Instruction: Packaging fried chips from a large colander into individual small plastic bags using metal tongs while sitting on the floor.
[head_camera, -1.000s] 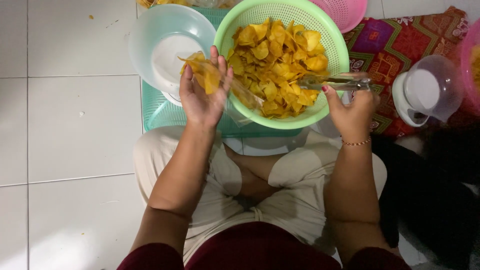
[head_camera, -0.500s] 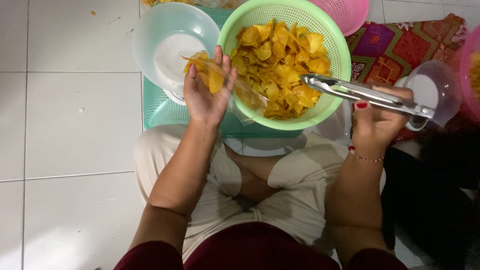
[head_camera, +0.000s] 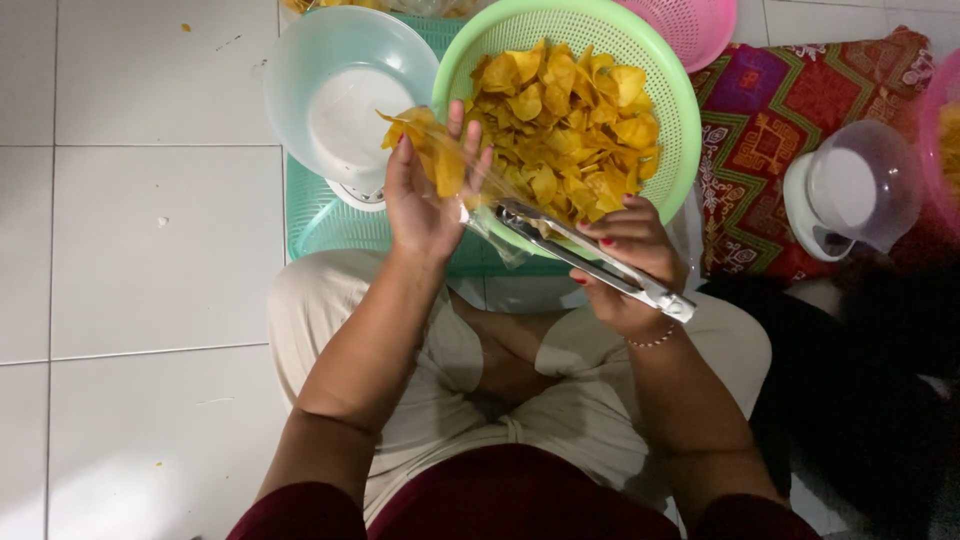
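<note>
From above, the green basket (head_camera: 655, 75) sits just beyond both sets of fingers, heaped with yellow chips (head_camera: 560, 120). To the outer side of the left fingers stands a clear bowl (head_camera: 300, 70), and I see nothing in it but its pale bottom. It rests on a teal tray (head_camera: 320, 225) that runs under the basket too. Past the basket's far rim a pink basket (head_camera: 700, 25) shows only its edge. Off beyond the right fingers, on a patterned cloth (head_camera: 770, 130), there is a small white scale with a clear bowl on it (head_camera: 850, 195).

The left hand (head_camera: 425, 205) is raised palm-up at the basket's near rim, fingers lifted and slightly spread, cradling a clear bag (head_camera: 450, 170) with a few chips in it. The right hand (head_camera: 625, 265) curls around metal tongs (head_camera: 590, 255), fingers wrapped tight over both arms. The tongs point from the right fingers toward the left palm, tips pressed together right at the bag's lower end. Both forearms reach forward over the lap.
</note>
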